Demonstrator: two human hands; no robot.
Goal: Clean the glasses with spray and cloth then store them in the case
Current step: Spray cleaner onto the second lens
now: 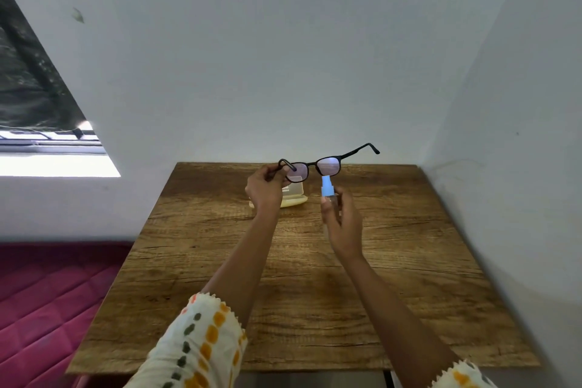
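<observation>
The black glasses [312, 164] are held up near the middle of the frame, and the left grip [264, 188] pinches one end. The right grip [341, 221] curls round a small blue spray bottle [326, 186], tip just below a lens. Spraying looks like the step now; wiping and storing are left. The yellow case [295, 199] on the worktop [409, 261] is half hidden behind the left grip, and no cloth shows.

Soft daylight from left window [47, 164]; wide-angle distortion.

We found the table [315, 309] rough-grained matt wood, the glasses [312, 163] matt black plastic with glossy lenses, the spray bottle [326, 189] smooth blue plastic, the case [294, 199] smooth pale plastic, and the sleeve [201, 343] printed cloth.
</observation>
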